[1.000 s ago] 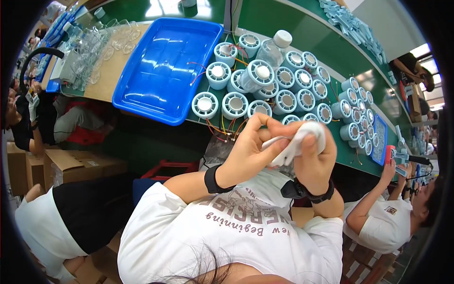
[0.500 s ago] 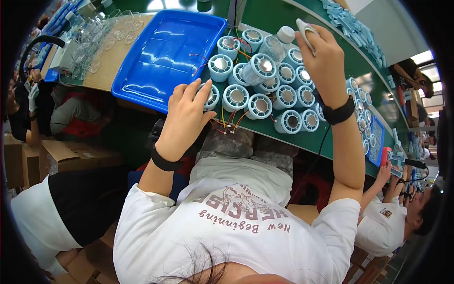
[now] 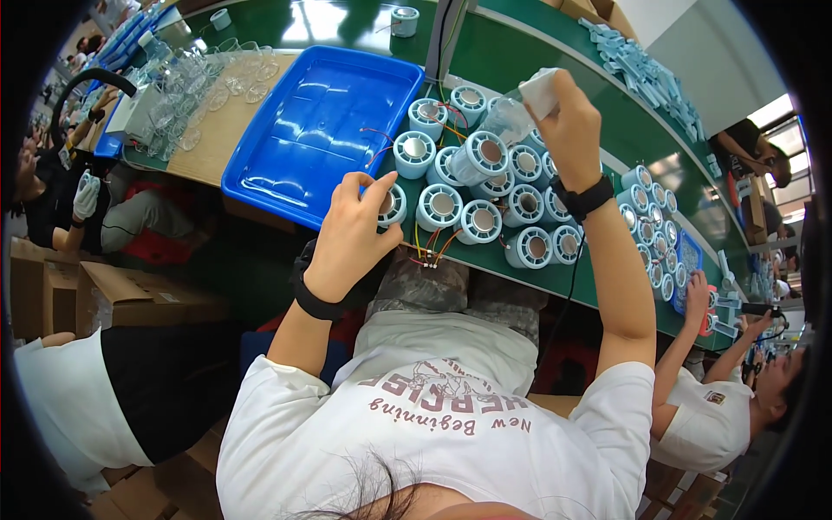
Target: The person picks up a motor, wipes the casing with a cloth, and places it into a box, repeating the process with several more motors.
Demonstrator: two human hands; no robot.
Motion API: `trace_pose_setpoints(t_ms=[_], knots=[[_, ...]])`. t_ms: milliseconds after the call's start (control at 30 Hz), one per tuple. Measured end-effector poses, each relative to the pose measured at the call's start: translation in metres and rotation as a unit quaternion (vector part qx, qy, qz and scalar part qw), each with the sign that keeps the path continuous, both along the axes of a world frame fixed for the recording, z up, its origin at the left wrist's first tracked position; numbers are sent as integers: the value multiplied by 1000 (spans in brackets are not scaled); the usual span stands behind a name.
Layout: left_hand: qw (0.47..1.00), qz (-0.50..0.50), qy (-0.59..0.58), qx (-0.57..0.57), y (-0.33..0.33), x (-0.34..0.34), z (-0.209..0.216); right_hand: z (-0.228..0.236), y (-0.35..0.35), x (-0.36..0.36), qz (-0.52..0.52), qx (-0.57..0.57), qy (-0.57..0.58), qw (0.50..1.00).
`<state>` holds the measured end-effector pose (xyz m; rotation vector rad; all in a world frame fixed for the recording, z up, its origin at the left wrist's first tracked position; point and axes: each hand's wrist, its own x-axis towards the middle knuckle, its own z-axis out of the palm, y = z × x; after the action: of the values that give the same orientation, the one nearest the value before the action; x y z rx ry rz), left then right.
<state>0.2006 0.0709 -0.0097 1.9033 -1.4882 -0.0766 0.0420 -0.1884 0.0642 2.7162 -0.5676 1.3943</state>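
White cloth [image 3: 541, 92]: folded, pinched between the thumb and fingers of the right hand [image 3: 569, 121].
Clear bottle [image 3: 509, 120]: just below and left of the right hand, among the cylinders; the cloth hides its top, and from where I stand I can't tell whether they touch.
Near cylinder [image 3: 396, 206]: pale blue, standing between the bent thumb and fingers of the left hand [image 3: 347, 238]; whether they grip it or only hover, I can't say.
How far along: the cloth is in hand and up by the bottle, so I'd judge that part under way; the near cylinder is not lifted, and the cloth is well apart from it. What is done to the other tops doesn't show.
Tilted cylinder [image 3: 485, 158]: between the two hands, leaning over its neighbours.
Loose wires [image 3: 429, 257]: right of the left hand, at the edge of the green surface [image 3: 482, 257].
Blue tray [image 3: 321, 121]: beyond the left hand, to its left.
Second cluster of cylinders [image 3: 650, 217]: right of the right hand, nearer a co-worker.
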Motion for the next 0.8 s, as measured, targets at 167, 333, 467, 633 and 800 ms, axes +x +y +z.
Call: trace_pose_setpoints(t_ms=[167, 333, 467, 633, 800], knots=[[999, 24, 32, -16, 1, 5, 2, 44, -14, -16, -92, -23, -107, 990], [992, 31, 120, -39, 7, 7, 12, 66, -60, -48, -70, 149, -241, 956], [986, 75, 133, -62, 12, 11, 14, 42, -94, -69, 3, 579, -321, 749], [887, 71, 426, -161, 20, 9, 16, 19, -95, -68, 246, 818, -278, 439], [827, -1, 500, -258, 22, 3, 30, 38, -82, -54, 244, 847, -343, 325]])
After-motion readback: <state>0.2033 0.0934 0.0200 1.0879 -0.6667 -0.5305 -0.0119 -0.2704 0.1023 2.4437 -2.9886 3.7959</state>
